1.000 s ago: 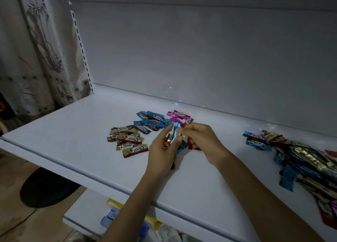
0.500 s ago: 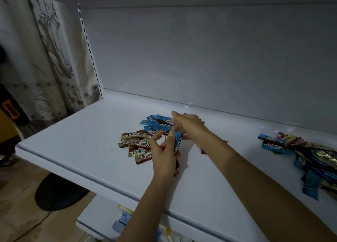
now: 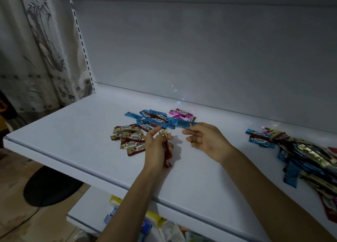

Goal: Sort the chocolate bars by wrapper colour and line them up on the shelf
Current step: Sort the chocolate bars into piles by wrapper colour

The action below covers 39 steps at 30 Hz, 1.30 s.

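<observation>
Hands apart over the flat white shelf (image 3: pixel 73 141). The left hand (image 3: pixel 156 150) grips a small bunch of foil-wrapped chocolate bars (image 3: pixel 167 155) upright; a red wrapper and a gold tip show, the rest is hidden. The right hand (image 3: pixel 207 143) hangs loosely curled and seems to hold nothing, its fingertips just beside the near end of the blue-wrapped bars (image 3: pixel 155 118), which lie just beyond both hands. A few pink-wrapped bars (image 3: pixel 182 113) sit beyond the right hand, and gold-and-brown bars (image 3: pixel 130 138) lie just left of the left hand. Well right of the right hand is a mixed, unsorted heap of bars (image 3: pixel 300 156).

Sorting looks midway, with a blue bar apparently being laid down. Next, the right hand probably needs to draw one bar from the left hand's bunch and place it with its own colour. Afterwards, the loose groups want straightening into lines.
</observation>
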{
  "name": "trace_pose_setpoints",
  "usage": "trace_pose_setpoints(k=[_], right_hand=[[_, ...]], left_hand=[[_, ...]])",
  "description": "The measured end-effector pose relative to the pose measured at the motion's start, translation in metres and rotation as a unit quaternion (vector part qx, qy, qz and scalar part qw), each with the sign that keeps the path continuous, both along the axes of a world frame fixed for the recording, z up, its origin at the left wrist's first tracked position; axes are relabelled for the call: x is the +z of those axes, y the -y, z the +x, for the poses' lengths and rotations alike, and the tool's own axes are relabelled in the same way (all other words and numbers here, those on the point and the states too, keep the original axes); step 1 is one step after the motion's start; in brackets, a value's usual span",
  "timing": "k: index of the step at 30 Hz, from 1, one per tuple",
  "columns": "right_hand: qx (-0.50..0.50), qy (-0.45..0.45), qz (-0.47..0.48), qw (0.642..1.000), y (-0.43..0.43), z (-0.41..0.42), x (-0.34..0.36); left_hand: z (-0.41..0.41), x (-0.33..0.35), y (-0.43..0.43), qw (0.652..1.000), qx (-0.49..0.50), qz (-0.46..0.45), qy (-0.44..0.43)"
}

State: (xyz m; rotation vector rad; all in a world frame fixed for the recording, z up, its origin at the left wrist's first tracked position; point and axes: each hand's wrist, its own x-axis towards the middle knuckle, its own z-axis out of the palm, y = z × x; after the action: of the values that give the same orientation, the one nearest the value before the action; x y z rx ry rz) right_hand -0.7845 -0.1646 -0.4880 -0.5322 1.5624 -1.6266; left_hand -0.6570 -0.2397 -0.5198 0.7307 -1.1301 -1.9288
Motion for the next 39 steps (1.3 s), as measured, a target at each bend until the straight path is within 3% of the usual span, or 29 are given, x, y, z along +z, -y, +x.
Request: trace_pose_setpoints(k=[9, 12, 16, 19, 22, 26, 28, 35, 37, 39], right_hand=[[-0.021, 0.033, 0.018, 0.999, 0.052, 0.003, 0.017], [0.009, -0.014, 0.042, 0.999, 0.081, 0.005, 0.032], [0.006, -0.155, 0.087, 0.984, 0.071, 0.009, 0.027], [0.072, -0.145, 0.083, 0.983, 0.035, 0.015, 0.014], [0.11, -0.162, 0.078, 0.978, 0.007, 0.015, 0.004], [0.0, -0.17, 0.041, 0.985, -0.009, -0.002, 0.001], [-0.051, -0.216, 0.072, 0.972, -0.016, -0.017, 0.002], [-0.146, -0.319, 0.192, 0.917, -0.029, -0.052, -0.02], [-0.198, -0.353, 0.184, 0.896, -0.03, -0.049, -0.023], [-0.201, -0.36, 0.132, 0.901, -0.028, -0.035, -0.018]], left_hand=[[0.003, 0.001, -0.012, 0.99, -0.003, -0.135, 0.05], [0.005, 0.006, -0.014, 0.99, 0.002, -0.128, 0.056], [0.005, 0.005, -0.012, 0.992, 0.017, -0.116, 0.051], [0.004, 0.003, -0.01, 0.995, 0.017, -0.1, 0.025], [0.003, 0.0, -0.013, 0.989, -0.001, -0.145, 0.031], [0.001, 0.001, -0.015, 0.984, -0.047, -0.155, 0.072], [0.001, -0.001, -0.013, 0.986, -0.053, -0.134, 0.088], [0.005, -0.003, -0.014, 0.965, -0.107, -0.219, 0.094], [0.007, -0.001, -0.015, 0.965, -0.114, -0.224, 0.073], [0.006, -0.002, -0.016, 0.964, -0.114, -0.228, 0.075]])
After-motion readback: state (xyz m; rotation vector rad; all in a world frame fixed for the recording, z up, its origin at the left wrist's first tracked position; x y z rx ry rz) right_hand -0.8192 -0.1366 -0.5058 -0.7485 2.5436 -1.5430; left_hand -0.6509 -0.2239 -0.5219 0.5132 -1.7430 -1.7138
